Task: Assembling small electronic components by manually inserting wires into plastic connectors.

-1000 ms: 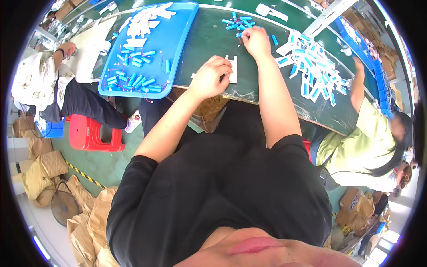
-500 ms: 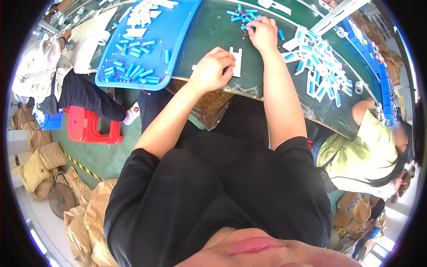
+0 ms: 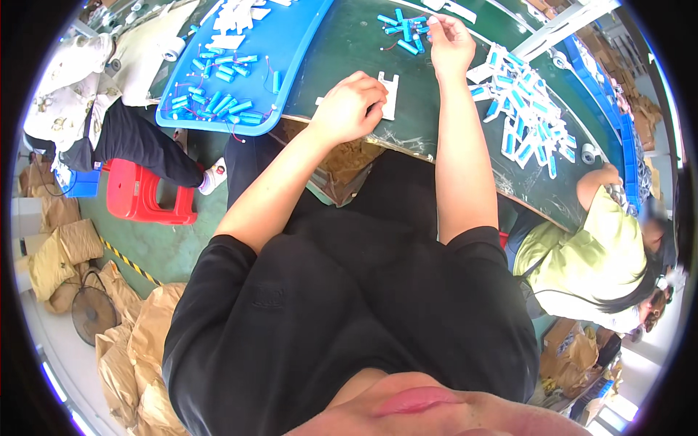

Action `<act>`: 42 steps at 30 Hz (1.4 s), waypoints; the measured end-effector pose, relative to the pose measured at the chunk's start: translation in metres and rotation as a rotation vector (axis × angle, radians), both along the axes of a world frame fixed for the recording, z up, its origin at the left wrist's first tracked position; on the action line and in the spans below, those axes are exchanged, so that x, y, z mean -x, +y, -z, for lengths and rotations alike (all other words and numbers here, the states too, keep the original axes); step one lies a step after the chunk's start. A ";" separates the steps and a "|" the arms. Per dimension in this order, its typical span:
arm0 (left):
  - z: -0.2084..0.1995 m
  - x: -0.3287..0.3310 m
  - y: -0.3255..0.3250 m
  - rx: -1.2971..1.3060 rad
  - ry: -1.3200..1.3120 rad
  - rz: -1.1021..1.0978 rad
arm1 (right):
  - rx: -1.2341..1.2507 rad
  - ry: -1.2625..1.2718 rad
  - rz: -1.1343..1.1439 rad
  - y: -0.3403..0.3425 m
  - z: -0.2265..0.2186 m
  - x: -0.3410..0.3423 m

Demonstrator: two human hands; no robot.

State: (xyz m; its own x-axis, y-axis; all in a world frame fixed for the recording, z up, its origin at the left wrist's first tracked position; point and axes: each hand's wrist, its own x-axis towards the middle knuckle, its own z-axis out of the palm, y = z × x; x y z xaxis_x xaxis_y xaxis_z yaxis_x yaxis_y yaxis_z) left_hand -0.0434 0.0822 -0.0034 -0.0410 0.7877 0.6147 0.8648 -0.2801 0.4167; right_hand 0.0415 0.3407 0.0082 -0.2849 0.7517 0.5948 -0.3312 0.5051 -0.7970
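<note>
My left hand [image 3: 352,106] lies curled at the near table edge, its fingers closed over a flat white plastic piece [image 3: 390,99] with a notched far end. Part of that piece is hidden under the hand. Farther off, my right hand [image 3: 452,47] has bent fingers drawn together at the right side of a small heap of blue cylindrical battery cells [image 3: 408,47] with thin red and dark wires. What lies between its fingertips, if anything, is too small to tell.
On the left a blue tray [image 3: 270,125] holds more wired cells and white pieces. A pile of white pieces fitted with blue cells [image 3: 520,94] lies right of my right forearm. People sit on both sides; a red stool [image 3: 138,192] stands at left.
My right hand has shifted right and slightly away, off the near side of the cell heap. Cells in the heap lie differently. My left hand stays nearly in place on the white piece.
</note>
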 end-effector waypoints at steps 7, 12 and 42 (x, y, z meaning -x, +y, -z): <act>0.001 0.001 -0.001 -0.001 -0.003 -0.010 | -0.024 0.009 -0.094 -0.016 -0.011 0.002; -0.001 0.001 -0.003 0.024 0.001 -0.007 | 0.266 -0.200 -0.270 -0.013 -0.007 -0.002; 0.003 0.000 -0.009 -0.011 0.073 0.057 | -0.483 -0.913 -0.507 -0.050 0.003 -0.002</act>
State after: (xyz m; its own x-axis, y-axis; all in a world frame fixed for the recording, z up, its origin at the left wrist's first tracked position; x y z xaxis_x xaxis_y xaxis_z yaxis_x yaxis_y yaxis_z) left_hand -0.0433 0.0728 -0.0064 0.0486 0.7807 0.6231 0.8752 -0.3338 0.3500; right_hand 0.0435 0.2908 0.0053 -0.9624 0.1772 0.2059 0.0174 0.7967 -0.6041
